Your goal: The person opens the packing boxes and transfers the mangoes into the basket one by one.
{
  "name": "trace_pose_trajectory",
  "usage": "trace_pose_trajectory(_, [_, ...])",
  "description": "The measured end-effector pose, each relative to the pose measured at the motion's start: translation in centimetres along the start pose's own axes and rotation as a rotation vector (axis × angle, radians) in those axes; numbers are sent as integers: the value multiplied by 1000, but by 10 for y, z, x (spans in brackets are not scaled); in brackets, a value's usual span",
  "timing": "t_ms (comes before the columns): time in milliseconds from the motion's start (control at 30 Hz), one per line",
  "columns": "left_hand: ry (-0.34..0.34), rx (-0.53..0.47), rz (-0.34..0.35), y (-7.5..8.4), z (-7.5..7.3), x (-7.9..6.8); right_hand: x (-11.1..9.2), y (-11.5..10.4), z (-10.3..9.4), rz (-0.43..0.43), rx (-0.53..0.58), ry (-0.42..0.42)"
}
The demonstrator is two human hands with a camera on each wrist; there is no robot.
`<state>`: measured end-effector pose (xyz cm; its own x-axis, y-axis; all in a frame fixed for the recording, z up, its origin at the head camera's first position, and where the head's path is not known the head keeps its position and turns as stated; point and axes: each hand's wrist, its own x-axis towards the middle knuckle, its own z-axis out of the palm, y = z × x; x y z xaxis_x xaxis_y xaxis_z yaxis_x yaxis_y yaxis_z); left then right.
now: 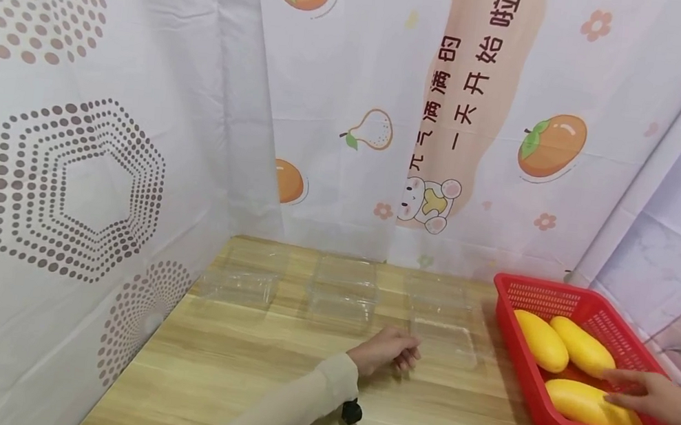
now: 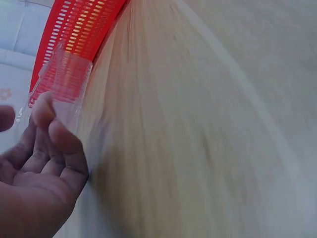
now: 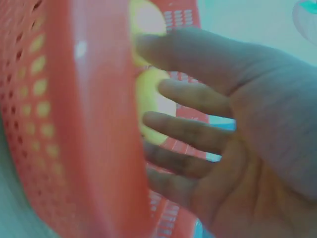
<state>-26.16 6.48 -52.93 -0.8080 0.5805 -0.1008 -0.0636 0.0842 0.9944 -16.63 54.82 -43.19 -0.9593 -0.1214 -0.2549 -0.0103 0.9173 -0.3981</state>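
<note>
In the head view my left hand [image 1: 384, 351] hangs loosely curled over the wooden table, just short of a clear plastic box [image 1: 442, 339]. Nothing is between its fingers, as the left wrist view shows the hand [image 2: 47, 171] with its palm bare. My right hand [image 1: 660, 400] reaches over the right side of a red plastic basket [image 1: 535, 399], fingers spread and fairly straight. Its fingertips overlap the nearest yellow mango [image 1: 594, 407] in the head view. Two more mangoes [image 1: 541, 341] lie behind that one. The right wrist view has the hand [image 3: 237, 129] beside the basket's rim.
Several more clear plastic boxes stand in rows toward the back of the table, including a middle box [image 1: 339, 309] and a left box [image 1: 239, 287]. A printed curtain [image 1: 343, 67] closes off the back, and another dotted curtain [image 1: 93, 193] the left side.
</note>
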Motion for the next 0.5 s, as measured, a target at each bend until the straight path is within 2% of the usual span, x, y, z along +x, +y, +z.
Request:
trace_pose_trajectory(133, [-77, 135, 30, 18, -12, -13, 10, -20, -11, -65, -70, 207])
trace_pose_trajectory(233, [-137, 239, 83, 37, -28, -23, 17, -41, -17, -101, -96, 297])
trace_pose_trajectory(300, [-152, 311, 137, 51, -40, -28, 19, -56, -21, -126, -106, 348])
trace_pose_trajectory(367, [-143, 377, 193, 66, -53, -34, 22, -73, -23, -150, -99, 391])
trace_pose_trajectory(500, [-78, 542, 300, 94, -82, -49, 28, -106, -26, -196, -84, 496])
